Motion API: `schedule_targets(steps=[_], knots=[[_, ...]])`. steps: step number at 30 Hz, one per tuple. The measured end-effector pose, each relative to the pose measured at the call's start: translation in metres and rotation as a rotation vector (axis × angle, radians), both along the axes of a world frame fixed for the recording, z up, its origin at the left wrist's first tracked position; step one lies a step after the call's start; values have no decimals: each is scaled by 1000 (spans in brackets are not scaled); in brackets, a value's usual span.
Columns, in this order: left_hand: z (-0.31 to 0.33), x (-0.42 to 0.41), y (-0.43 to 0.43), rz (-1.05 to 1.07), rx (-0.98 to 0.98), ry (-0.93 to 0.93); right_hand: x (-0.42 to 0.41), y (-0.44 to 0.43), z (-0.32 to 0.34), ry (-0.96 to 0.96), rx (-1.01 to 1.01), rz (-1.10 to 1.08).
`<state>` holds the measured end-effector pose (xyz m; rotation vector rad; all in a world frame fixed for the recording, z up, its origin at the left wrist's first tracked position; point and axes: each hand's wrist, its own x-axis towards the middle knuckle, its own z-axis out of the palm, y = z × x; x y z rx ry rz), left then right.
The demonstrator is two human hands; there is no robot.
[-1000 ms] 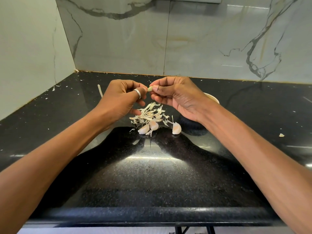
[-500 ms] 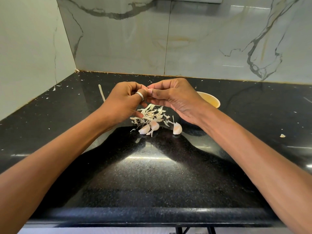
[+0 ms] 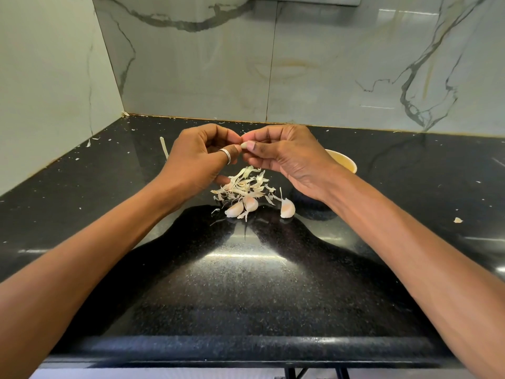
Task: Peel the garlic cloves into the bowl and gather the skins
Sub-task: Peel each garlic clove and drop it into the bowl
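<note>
Held clove (image 3: 244, 145), pale, was pinched between left hand (image 3: 196, 160) and right hand (image 3: 289, 157), above the skins pile (image 3: 246, 184) of loose papery white shreds. Two unpeeled cloves (image 3: 235, 209) lay touching at the pile's near edge. Third clove (image 3: 287, 208) lay just right of them, apart. Cream bowl (image 3: 344, 162) sat upright further right, partly hidden.

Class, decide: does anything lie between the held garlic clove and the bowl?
Nothing separate does. Only the right hand pinching the clove lies between it and the bowl, whose near rim it hides.
</note>
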<state>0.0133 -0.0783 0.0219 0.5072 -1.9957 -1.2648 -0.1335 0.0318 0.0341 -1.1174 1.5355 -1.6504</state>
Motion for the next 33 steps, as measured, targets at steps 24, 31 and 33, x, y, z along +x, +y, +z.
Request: schedule_targets(steps=[24,31,33], knots=[[3,0,0,38,38,63,9,-7,-8,27,-12,-93],[4,0,0,-6,108,98,10,-7,-10,53,-4,-117],[3,0,0,-24,154,113,11,-7,-10,44,-6,-114]])
